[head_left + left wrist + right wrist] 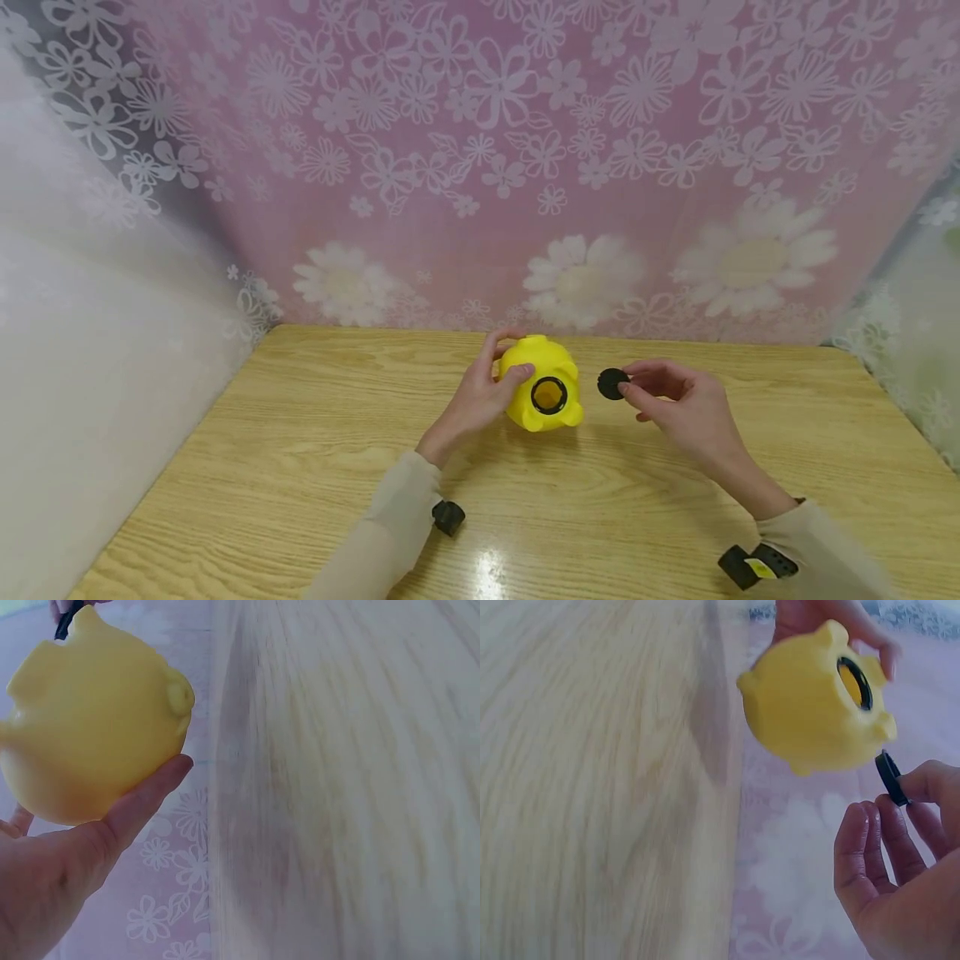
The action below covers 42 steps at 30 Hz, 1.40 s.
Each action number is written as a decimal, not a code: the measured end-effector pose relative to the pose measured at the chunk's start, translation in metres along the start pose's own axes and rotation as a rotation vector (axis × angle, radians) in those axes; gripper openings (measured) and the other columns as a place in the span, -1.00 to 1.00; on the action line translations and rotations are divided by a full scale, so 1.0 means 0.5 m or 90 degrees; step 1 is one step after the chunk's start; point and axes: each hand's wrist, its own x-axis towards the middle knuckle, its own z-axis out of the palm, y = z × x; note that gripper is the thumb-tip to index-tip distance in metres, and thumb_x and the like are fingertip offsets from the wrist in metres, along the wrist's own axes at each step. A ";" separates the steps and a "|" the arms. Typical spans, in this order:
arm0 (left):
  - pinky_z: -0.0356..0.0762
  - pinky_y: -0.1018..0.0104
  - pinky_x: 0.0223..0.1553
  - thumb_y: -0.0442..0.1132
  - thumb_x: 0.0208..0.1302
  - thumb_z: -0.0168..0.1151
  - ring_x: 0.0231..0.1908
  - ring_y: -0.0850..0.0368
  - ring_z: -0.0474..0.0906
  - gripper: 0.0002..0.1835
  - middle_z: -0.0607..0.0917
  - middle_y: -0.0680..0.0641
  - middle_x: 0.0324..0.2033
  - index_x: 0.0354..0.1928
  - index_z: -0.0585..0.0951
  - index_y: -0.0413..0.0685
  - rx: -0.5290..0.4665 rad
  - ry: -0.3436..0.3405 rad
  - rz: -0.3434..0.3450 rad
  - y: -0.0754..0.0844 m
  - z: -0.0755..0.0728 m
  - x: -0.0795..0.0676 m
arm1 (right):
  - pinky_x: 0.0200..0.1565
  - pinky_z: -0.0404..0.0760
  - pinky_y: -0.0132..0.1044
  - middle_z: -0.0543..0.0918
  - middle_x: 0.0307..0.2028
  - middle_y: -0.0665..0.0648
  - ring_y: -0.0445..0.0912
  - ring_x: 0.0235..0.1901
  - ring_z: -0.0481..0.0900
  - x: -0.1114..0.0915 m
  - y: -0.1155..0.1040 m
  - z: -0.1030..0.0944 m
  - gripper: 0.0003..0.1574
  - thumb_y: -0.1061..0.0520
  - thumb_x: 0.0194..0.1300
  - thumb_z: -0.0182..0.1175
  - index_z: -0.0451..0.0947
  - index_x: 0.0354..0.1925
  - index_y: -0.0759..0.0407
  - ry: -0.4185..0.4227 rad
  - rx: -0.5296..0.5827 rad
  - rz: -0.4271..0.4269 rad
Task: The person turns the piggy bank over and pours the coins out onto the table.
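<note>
My left hand (477,400) grips a round yellow piggy bank (546,357) above the table, its thumb lying across the near side. Stubby feet surround a round opening (550,396) with a black rim, which faces toward me. Just right of it, my right hand (693,412) pinches a black round plug (612,384) between thumb and fingers, apart from the bank. In the left wrist view the piggy bank (97,727) hides most of the other hand. The right wrist view shows the plug (889,778) edge-on below the bank's feet.
A wood-grain table (300,467) lies beneath both hands. Behind it hangs a pink curtain (450,208) with white flowers, and a pale cloth (97,333) is at the left. Black camera straps (448,517) sit at both wrists.
</note>
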 end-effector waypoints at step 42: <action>0.73 0.10 -0.07 -0.05 0.49 0.13 -0.02 -0.08 0.67 -0.47 0.48 -0.06 0.34 0.44 0.34 0.24 -0.053 -0.057 0.005 -0.006 -0.008 -0.009 | -0.45 0.60 -0.25 0.78 -0.17 0.30 -0.11 -0.45 0.66 0.096 0.198 -0.172 -0.60 0.04 0.41 0.26 0.64 0.07 0.30 -0.191 -0.310 0.097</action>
